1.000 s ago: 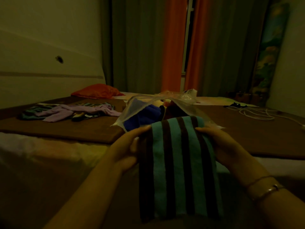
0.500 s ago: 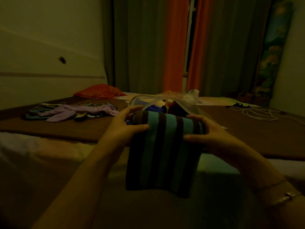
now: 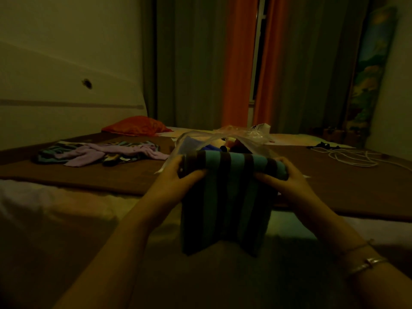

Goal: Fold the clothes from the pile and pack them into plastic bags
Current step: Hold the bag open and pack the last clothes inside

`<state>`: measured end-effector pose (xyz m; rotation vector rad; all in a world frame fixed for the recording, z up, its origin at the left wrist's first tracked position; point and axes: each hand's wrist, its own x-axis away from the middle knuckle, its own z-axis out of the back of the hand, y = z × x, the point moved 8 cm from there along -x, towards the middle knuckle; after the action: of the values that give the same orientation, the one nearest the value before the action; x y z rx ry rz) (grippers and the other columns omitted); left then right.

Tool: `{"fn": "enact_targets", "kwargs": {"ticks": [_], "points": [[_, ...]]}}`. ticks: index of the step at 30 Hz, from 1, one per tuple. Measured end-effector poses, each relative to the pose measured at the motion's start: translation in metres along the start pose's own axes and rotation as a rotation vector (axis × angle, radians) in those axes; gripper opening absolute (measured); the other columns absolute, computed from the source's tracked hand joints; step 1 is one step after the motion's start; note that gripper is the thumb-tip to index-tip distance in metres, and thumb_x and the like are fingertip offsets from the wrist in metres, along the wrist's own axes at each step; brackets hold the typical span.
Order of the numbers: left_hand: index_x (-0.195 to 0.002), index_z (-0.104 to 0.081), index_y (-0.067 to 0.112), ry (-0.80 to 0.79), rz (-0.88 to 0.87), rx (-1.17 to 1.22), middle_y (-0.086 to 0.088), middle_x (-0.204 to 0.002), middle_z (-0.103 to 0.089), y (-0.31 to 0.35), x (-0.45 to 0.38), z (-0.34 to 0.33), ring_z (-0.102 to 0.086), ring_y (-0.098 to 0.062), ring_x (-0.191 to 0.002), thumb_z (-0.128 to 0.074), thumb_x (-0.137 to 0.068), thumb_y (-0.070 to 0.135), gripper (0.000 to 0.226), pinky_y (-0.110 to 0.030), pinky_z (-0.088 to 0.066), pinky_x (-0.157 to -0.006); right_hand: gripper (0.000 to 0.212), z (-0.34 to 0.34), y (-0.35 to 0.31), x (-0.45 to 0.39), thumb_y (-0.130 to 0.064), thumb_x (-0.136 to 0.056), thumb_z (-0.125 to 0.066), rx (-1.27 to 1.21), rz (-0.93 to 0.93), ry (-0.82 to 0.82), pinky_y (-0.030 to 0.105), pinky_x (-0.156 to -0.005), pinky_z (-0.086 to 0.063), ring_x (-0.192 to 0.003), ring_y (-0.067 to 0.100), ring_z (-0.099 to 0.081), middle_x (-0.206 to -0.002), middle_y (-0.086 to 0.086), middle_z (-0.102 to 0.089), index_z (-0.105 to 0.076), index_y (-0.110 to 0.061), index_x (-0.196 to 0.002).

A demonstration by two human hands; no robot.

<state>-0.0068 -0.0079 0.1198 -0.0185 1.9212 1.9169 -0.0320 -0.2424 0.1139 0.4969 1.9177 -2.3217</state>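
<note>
Holding: one folded teal-and-dark-brown striped cloth point(image 3: 225, 197), kept upright at picture centre, its rolled top edge level with the mouth of the clear plastic bag point(image 3: 243, 141) just behind it at 12 o'clock.

Grip: left hand point(image 3: 176, 181) clamps the top-left corner, thumb in front and fingers curled behind; right hand point(image 3: 287, 184) clamps the top-right corner the same way.

Handling, as judged: light, soft, limp; the lower half hangs slack and splits into two flaps, so the fold is likely to slip open unless both top corners stay pinched. Best hold is along the thick rolled edge. The bag film looks thin and slippery, and its mouth may collapse.

Other stock: loose pile of lilac and striped garments point(image 3: 100, 152) on the brown bed cover point(image 3: 89, 175) at 10 o'clock.

Obscured: bag contents show only as blue and dark patches; the bag's lower part sits behind the cloth; dim light blurs fabric texture and fingertips behind the roll.
</note>
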Motion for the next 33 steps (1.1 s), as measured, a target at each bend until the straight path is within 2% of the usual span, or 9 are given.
{"fn": "enact_targets", "kwargs": {"ticks": [4,7,10,13,16,20,25,30,33], "points": [[-0.116,-0.056,0.024,0.095,0.078,0.225,-0.007,-0.110,-0.067,-0.015,-0.005,0.000,-0.067,-0.021,-0.096,-0.060,-0.090,0.019,0.027,-0.034,-0.056,-0.075,0.052,-0.042,0.018,0.007,-0.015,-0.070,-0.068,-0.178,-0.181,-0.320,0.023,-0.067,-0.056,-0.097,0.017,-0.067,-0.111,0.002,-0.064,-0.050,-0.022,-0.119],[-0.121,-0.053,0.024,0.192,0.045,0.163,-0.006,-0.118,-0.064,-0.019,-0.012,0.009,-0.064,-0.018,-0.099,-0.061,-0.089,0.022,0.032,-0.035,-0.055,-0.082,0.040,-0.050,0.024,-0.001,-0.004,-0.077,-0.065,-0.161,-0.189,-0.308,0.021,-0.062,-0.054,-0.087,0.009,-0.067,-0.106,0.001,-0.064,-0.054,-0.021,-0.111],[-0.124,-0.053,0.025,0.340,-0.065,-0.311,-0.005,-0.131,-0.050,-0.016,-0.021,0.023,-0.051,-0.014,-0.108,-0.062,-0.089,0.034,0.037,-0.025,-0.043,-0.088,0.035,-0.037,0.029,-0.027,-0.015,-0.080,-0.067,-0.150,-0.098,-0.082,0.028,-0.072,-0.051,-0.103,0.018,-0.062,-0.113,0.003,-0.063,-0.056,-0.024,-0.112],[-0.124,-0.058,0.034,0.454,-0.044,-0.787,-0.002,-0.153,-0.021,-0.023,-0.033,0.038,-0.015,-0.030,-0.135,-0.050,-0.087,0.057,0.044,-0.039,-0.025,-0.105,0.020,-0.032,0.026,-0.055,-0.018,-0.087,-0.063,-0.119,0.018,0.087,0.029,-0.075,-0.049,-0.099,0.015,-0.060,-0.107,0.000,-0.062,-0.055,-0.029,-0.102],[-0.128,-0.057,0.031,0.439,-0.019,-0.848,0.002,-0.158,-0.015,-0.043,-0.055,0.047,-0.011,-0.030,-0.140,-0.039,-0.095,0.052,0.043,-0.043,-0.020,-0.111,0.010,-0.043,-0.002,-0.083,-0.016,-0.090,-0.061,0.158,0.289,0.142,0.024,-0.076,-0.048,-0.091,0.011,-0.060,-0.098,0.000,-0.061,-0.055,-0.017,-0.098],[-0.134,-0.051,0.020,0.509,-0.195,-0.729,-0.002,-0.133,-0.054,-0.045,-0.070,0.056,-0.051,-0.022,-0.119,-0.046,-0.098,0.023,0.037,-0.045,-0.044,-0.099,0.035,-0.077,-0.030,-0.114,-0.011,-0.084,-0.066,0.807,0.743,0.171,0.038,-0.095,-0.045,-0.110,0.023,-0.055,-0.118,0.009,-0.060,-0.057,-0.011,-0.118],[-0.128,-0.060,0.016,0.566,-0.336,-0.699,0.000,-0.128,-0.060,-0.042,-0.070,0.056,-0.054,-0.017,-0.117,-0.047,-0.095,0.007,0.036,-0.038,-0.048,-0.097,0.051,-0.143,-0.018,-0.169,-0.014,-0.076,-0.067,1.275,0.712,0.095,0.050,-0.098,-0.038,-0.117,0.039,-0.049,-0.126,0.017,-0.055,-0.054,-0.009,-0.125],[-0.123,-0.062,0.014,0.595,-0.390,-0.592,0.000,-0.125,-0.062,-0.040,-0.069,0.053,-0.055,-0.014,-0.118,-0.048,-0.094,0.001,0.036,-0.030,-0.046,-0.099,0.031,-0.162,-0.019,-0.203,-0.016,-0.078,-0.030,1.425,0.699,0.332,0.034,-0.061,-0.043,-0.077,0.032,-0.054,-0.095,0.016,-0.049,-0.049,-0.005,-0.100],[-0.105,-0.058,0.020,0.679,-0.341,-0.435,0.002,-0.113,-0.058,-0.048,-0.062,0.060,-0.057,-0.013,-0.104,-0.062,-0.088,0.008,0.021,-0.013,-0.046,-0.078,0.020,-0.148,-0.015,-0.190,-0.008,-0.091,-0.043,1.135,0.548,0.336,0.020,-0.043,-0.025,-0.059,0.029,-0.061,-0.078,0.014,-0.061,-0.053,0.000,-0.107]]}}
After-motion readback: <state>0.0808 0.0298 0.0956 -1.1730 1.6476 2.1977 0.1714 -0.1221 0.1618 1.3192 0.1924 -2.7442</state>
